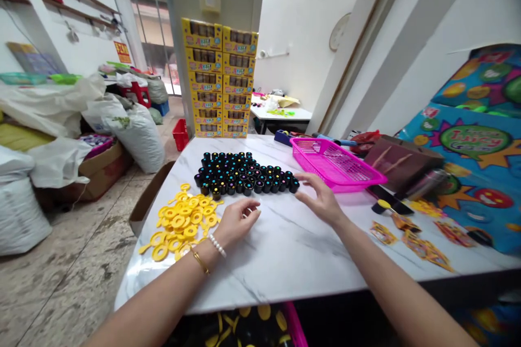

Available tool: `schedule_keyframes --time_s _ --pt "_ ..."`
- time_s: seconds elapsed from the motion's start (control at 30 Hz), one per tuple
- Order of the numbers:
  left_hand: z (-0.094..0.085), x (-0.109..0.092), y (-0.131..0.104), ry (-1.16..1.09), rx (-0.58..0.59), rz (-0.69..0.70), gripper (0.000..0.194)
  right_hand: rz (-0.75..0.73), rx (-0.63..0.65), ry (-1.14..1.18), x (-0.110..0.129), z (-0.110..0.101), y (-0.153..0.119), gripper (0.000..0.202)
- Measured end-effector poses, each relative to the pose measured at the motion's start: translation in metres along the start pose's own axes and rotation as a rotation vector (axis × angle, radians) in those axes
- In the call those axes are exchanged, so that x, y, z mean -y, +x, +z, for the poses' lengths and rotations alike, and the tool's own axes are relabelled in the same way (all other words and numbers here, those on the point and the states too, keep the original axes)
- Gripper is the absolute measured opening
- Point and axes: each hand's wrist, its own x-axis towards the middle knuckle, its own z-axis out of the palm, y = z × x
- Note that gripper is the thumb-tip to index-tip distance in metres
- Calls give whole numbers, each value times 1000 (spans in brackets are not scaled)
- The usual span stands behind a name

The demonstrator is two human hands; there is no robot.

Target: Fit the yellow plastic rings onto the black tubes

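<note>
Dozens of black cylinders already stand grouped beyond the left grip and just beside the right grip, both unclenched and apparently empty, while yellow ring pieces beside the left grip lie loose and unarranged.

It's bright in here, daylight showing at the barred opening beyond the far left corner of the table. Pale sheen lies near its left edge; below the near edge it's dark. Outer parts look stretched, soft.
</note>
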Motion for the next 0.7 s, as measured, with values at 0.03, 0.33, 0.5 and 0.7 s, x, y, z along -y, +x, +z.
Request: schedule_keyframes --time_s 0.03,0.33,0.5,0.7 --pt "1 0 -1 -1 11 -3 27 33 -18 36 -19 -5 22 58" --pt "26 -5 7 -503 186 -399 46 280 -14 413 -120 -5 106 60" --pt "53 -23 27 -701 438 -547 44 373 86 649 -132 -4 131 73" --pt "104 -19 62 -586 437 -378 29 439 284 790 -141 11 161 80"
